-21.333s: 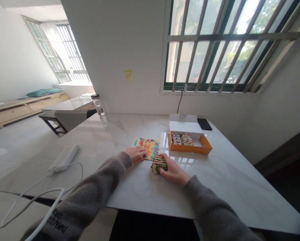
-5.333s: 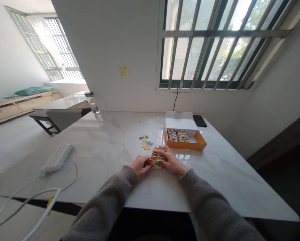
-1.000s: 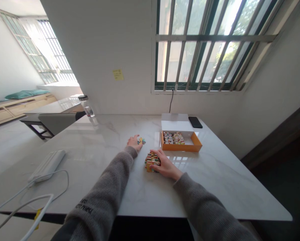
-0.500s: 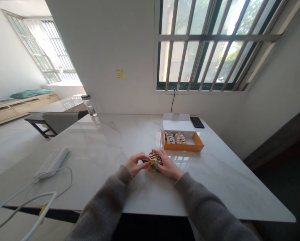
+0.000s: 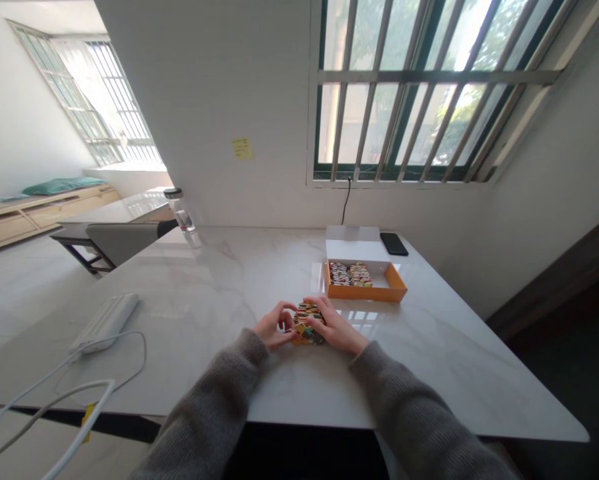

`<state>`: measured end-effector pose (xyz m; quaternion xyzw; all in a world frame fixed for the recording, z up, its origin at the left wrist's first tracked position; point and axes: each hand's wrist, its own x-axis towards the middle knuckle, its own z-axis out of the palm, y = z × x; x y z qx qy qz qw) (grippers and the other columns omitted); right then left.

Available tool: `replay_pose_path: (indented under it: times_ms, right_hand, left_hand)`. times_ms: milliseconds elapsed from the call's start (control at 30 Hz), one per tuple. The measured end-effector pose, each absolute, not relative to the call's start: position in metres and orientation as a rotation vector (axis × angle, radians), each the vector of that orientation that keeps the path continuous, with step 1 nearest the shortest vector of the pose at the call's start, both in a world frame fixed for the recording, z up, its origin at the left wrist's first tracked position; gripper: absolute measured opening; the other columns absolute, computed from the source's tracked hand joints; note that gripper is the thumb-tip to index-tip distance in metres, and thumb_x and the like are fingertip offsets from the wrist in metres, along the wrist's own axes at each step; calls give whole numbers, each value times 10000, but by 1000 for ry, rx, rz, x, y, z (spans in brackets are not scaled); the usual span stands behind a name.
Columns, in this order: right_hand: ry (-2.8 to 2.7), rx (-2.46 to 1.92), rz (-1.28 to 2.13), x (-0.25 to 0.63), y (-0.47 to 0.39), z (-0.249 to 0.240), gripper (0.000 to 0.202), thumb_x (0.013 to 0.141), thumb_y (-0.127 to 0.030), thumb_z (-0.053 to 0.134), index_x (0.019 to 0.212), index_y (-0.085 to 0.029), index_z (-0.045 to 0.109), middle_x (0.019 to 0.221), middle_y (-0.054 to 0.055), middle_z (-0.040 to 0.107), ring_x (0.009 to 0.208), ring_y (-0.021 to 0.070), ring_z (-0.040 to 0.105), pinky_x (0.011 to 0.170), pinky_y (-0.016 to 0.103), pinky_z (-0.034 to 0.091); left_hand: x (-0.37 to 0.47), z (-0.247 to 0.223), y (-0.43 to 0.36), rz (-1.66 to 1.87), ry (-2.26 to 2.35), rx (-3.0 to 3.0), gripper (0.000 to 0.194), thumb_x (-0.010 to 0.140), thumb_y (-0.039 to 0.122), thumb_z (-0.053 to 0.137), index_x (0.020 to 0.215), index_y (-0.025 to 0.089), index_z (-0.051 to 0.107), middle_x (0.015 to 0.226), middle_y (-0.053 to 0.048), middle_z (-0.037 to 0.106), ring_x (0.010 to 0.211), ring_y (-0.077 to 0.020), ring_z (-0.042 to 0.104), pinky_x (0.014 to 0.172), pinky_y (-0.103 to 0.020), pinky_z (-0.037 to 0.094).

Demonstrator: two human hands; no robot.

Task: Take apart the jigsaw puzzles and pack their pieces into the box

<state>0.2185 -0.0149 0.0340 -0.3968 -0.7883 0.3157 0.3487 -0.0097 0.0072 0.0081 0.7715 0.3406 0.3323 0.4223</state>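
Note:
A thick stack of small colourful pieces (image 5: 308, 325) stands on the white marbled table, between my two hands. My right hand (image 5: 338, 329) wraps round the right side of the stack, its thumb on the near face. On the left side, my left hand (image 5: 276, 327) has its fingers curled and its fingertips touching the stack's edge. Behind them lies an orange box (image 5: 367, 293) with its white lid folded back. Two rows of similar pieces (image 5: 350, 274) fill its left and middle part, and the white bottom shows at the right.
A black phone (image 5: 393, 244) lies beside the box lid. A clear bottle (image 5: 181, 211) stands at the table's far left corner. A white power strip (image 5: 106, 323) with cables (image 5: 97, 413) lies at the left. The table's front edge (image 5: 309, 424) runs below my forearms.
My left hand's thumb and fingers have spread apart and shifted at the stack's left side. More of the stack's top and left side shows. My right hand has hardly moved.

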Motion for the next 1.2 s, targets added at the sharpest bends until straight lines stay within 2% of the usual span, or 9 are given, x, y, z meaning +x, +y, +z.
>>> replay_pose_path:
  times_ms: [133,267,333,433,567,700,833,1067,1200]
  right_hand:
    - [-2003,-1030,819,215,-17,35,353,979,-332,473,1318,-236,491,1209,76,501,1172,213,527,1085,413,399]
    - [-1855,-1080,719,200,-19,29,293,936,-356,545,1195,-219,532,1134,69,508,1093,214,547,1021,399,443]
    - [-1784,-1109,659,193,-20,26,265,902,-336,585,1132,-212,539,1095,65,505,1058,216,546,993,395,457]
    - [-1793,-1085,638,190,-22,24,250,868,-236,577,1113,-211,533,1076,61,502,1051,218,542,986,400,462]
    - [-1903,-988,629,195,-26,27,443,843,-149,552,1272,-230,473,1174,75,482,1149,226,515,1056,414,428]
    - [-1986,-970,682,200,-23,27,611,864,-233,614,1420,-243,360,1271,94,456,1233,242,490,1106,430,394]
    - [-1992,-1021,689,202,-14,25,649,846,-296,674,1420,-249,374,1286,98,446,1232,253,505,1098,441,408]
    - [-2139,-964,758,223,-7,35,793,730,-227,769,1420,-227,379,1304,95,489,1253,259,500,1122,434,377]
    - [-2240,-940,770,227,-5,44,861,669,-230,813,1415,-200,383,1294,115,513,1223,279,525,1099,449,401]
  left_hand:
    - [-8,9,8,836,875,2001,453,727,218,687,1120,223,462,696,80,570,613,-103,530,600,-237,386]
    - [1,12,4,903,930,2086,437,735,214,658,1141,227,496,710,67,541,653,-127,544,652,-265,443]
    - [6,10,3,988,996,2158,481,732,218,656,1190,218,507,799,25,557,758,-166,572,734,-311,483]
    - [10,0,2,1063,1069,2249,722,698,259,707,1356,199,416,1078,-81,559,985,-249,573,870,-409,503]
    - [16,-13,2,978,1074,2317,934,694,324,723,1483,182,245,1307,-162,501,1180,-328,525,1018,-504,441]
    - [24,-15,0,909,1114,2312,1004,669,303,713,1518,169,194,1364,-180,491,1244,-362,496,1069,-532,396]
    - [32,-12,-2,875,1169,2250,1015,639,294,719,1518,165,228,1391,-191,464,1274,-386,468,1093,-543,373]
    - [33,-8,-5,873,1184,2291,982,668,312,715,1514,201,230,1337,-162,497,1184,-365,496,1038,-530,394]
    - [35,-14,-7,896,1174,2345,1077,603,272,719,1525,201,168,1308,-156,484,1169,-363,483,1030,-535,390]
